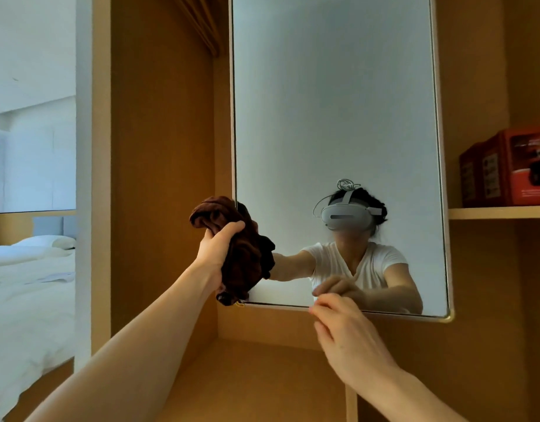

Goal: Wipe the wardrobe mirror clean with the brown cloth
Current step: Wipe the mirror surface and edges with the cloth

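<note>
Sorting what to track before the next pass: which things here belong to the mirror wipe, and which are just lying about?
Job: mirror; cloth, gripped by left hand at its left edge; right hand by its bottom edge.
Lying about: red boxes on shelf; bed; pillow.

Dark brown cloth point(244, 254), tan wooden wardrobe point(162, 147), red boxes point(506, 169).

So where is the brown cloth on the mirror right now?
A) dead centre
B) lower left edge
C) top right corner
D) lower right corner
B: the left hand grips the bunched brown cloth against the lower left edge of the mirror.
</note>
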A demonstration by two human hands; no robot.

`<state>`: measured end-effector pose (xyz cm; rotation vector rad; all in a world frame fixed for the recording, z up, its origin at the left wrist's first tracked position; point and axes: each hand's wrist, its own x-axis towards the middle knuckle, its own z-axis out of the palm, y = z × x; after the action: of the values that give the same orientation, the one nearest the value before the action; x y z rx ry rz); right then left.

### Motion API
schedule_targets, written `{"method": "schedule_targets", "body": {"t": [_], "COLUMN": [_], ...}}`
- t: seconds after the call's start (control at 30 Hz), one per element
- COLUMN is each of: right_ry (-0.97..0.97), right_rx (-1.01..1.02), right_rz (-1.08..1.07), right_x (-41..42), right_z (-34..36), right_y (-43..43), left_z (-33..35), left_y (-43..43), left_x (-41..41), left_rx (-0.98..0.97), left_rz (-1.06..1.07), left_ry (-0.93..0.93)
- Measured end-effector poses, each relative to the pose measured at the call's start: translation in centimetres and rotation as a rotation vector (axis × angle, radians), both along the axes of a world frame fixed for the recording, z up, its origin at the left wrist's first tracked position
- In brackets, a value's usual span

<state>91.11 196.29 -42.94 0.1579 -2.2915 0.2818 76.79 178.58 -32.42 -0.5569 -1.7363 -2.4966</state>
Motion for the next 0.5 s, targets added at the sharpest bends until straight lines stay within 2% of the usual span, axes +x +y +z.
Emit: {"method": "schedule_targets", "body": {"t": [0.2,0.33,0.5], "right_ry": [0.088,0.182,0.28], "right_rx": [0.251,0.39,0.655], "right_rz": [0.08,0.123,0.156], "right_x": [-1.8,-3.5,-6.4], "right_z": [4.8,10.4,16.4], "right_y": [-2.2,-5.3,-9.2], "left_z": [-0.8,2.4,5.8], "left_y": [-0.6,-1.0,-2.2], "left_x": [0.1,0.4,-0.7], "left_rx": [-0.035,-0.014,-0.041], "left_rz": [-0.03,-0.166,-0.191], "left_ry": [-0.004,0.023,0.061]}}
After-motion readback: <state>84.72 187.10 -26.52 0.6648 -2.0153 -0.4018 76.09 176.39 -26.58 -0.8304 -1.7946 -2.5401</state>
